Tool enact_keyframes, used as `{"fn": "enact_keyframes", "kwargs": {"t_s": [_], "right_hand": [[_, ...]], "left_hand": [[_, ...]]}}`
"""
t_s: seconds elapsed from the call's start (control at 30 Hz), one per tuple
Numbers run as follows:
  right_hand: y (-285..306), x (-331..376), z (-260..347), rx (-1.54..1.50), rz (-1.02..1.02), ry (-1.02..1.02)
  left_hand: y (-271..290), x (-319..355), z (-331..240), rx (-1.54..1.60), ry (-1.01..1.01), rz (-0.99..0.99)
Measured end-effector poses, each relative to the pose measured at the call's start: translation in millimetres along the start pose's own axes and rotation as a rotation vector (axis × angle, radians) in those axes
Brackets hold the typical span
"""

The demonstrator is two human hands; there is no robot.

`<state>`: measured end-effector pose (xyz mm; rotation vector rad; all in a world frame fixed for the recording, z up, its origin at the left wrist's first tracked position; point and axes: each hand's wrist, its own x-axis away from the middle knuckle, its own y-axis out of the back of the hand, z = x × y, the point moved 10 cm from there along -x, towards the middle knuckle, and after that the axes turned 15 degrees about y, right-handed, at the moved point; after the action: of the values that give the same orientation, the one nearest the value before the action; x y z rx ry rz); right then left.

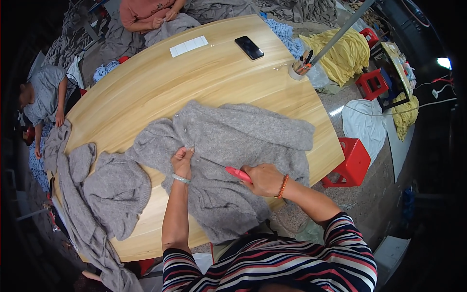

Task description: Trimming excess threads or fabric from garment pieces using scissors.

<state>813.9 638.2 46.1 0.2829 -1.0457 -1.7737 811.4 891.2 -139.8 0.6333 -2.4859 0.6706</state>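
A grey knitted cardigan [233,131] lies spread on the table in front of me, with small light spots like buttons along one edge. My left hand [182,162] is closed in a pinch at that edge. The fingertips hold a bit of the knit. My right hand [264,179] is wrapped round the red handle of a tool with a thin metal shaft [237,173]. This shaft points left toward my left fingertips, its tip just short of them over the grey knit. Its exact kind is not clear from here.
More grey knitwear [116,190] is piled at the left of the wooden table [126,97]. Toward the far edge are a phone [249,47], a white paper strip [188,46] and a cup of pens [298,69]. A red stool [348,163] stands right. Two people work beyond.
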Motion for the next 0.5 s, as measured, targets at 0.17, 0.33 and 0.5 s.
{"fn": "enact_keyframes", "kwargs": {"t_s": [0.17,0.33,0.5], "right_hand": [[-2,24,-6,-0.074,-0.006,0.014],[-4,79,-52,-0.069,-0.176,-0.094],[-10,131,-77,-0.052,-0.290,-0.236]], "left_hand": [[15,1,10,-0.119,0.034,-0.022],[-101,44,26,-0.212,0.367,0.043],[-159,-7,106,-0.056,0.633,0.135]]}}
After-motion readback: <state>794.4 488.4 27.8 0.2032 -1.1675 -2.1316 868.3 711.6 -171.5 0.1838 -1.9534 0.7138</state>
